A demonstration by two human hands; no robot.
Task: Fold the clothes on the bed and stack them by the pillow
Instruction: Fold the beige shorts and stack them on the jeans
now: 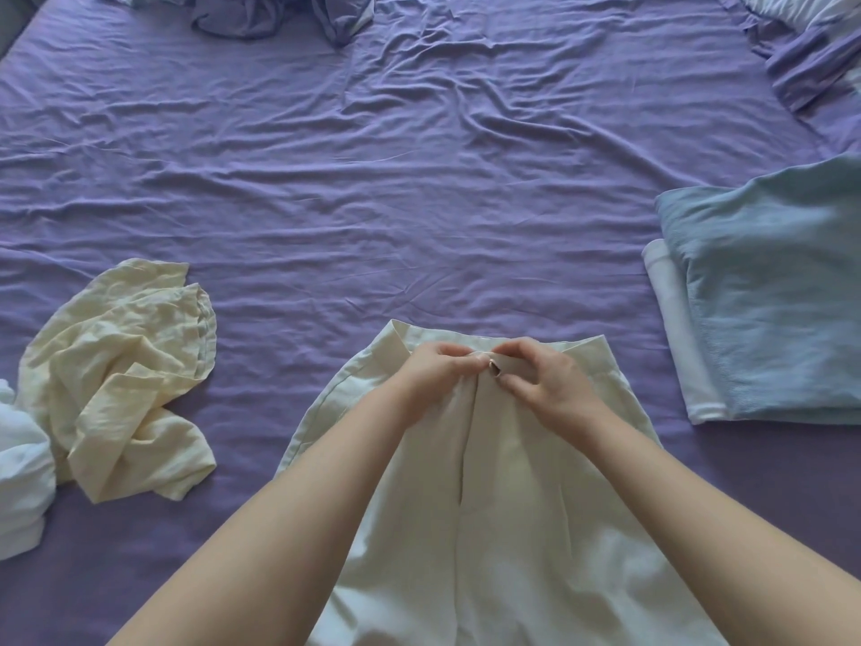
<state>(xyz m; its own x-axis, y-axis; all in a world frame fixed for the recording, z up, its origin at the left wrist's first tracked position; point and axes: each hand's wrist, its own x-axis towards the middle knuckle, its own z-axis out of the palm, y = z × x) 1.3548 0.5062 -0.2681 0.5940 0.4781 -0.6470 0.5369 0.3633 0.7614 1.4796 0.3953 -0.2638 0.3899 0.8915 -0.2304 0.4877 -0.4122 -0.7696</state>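
Cream trousers point(489, 459) lying flat near-centre on the bed point(419, 179); left hand point(438, 370) and right hand point(545, 380) both pinching the waistband clasp point(494, 367), probably fastening it so folding stays neat.

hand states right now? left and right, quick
Left hand: pinching the waistband of the cream trousers at the fastening.
Right hand: pinching the same waistband from the other side.
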